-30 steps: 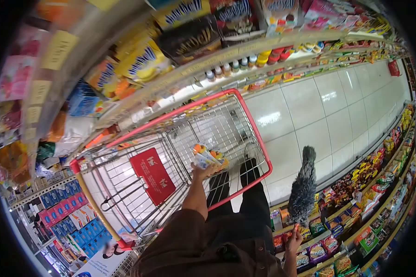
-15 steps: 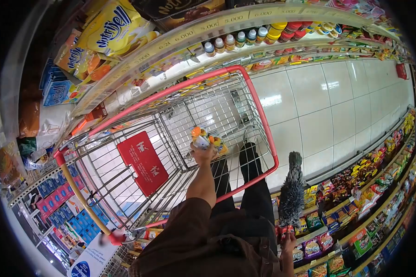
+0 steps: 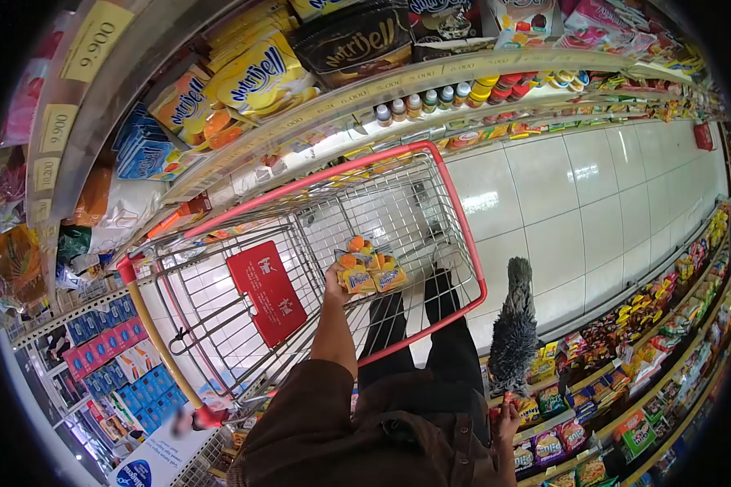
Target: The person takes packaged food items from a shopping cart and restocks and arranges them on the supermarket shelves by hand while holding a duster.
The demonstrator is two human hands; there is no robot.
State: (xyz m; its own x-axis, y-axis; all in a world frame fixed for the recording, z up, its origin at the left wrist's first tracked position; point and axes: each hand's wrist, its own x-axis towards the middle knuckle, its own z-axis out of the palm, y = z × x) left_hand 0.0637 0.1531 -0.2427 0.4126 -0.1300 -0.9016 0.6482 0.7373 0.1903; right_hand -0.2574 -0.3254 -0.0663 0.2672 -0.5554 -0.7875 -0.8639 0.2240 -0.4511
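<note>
Inside the wire shopping cart (image 3: 463, 211), my left hand (image 3: 336, 284) grips several orange-and-white Nutrijell sachets (image 3: 372, 274) by their left edge. Their printed faces point up, with orange fruit pictures on them. My fingers are mostly tucked behind the packets. Low on the right side, my right hand (image 3: 508, 424) is closed round the handle of a grey fluffy duster (image 3: 513, 333). The duster head points upward, close to the snack shelves.
Shelves of Nutrijell packs (image 3: 260, 77) and small bottles (image 3: 414, 105) run behind the cart. A red plate (image 3: 266, 292) hangs on the cart's mesh. Snack shelves (image 3: 617, 365) line the right side. White floor tiles (image 3: 585, 178) stretch along the aisle.
The sachets have turned so their printed fronts show, and my left hand has shifted to their left edge. The view has tilted to show more shelf. The duster stays in my right hand.
</note>
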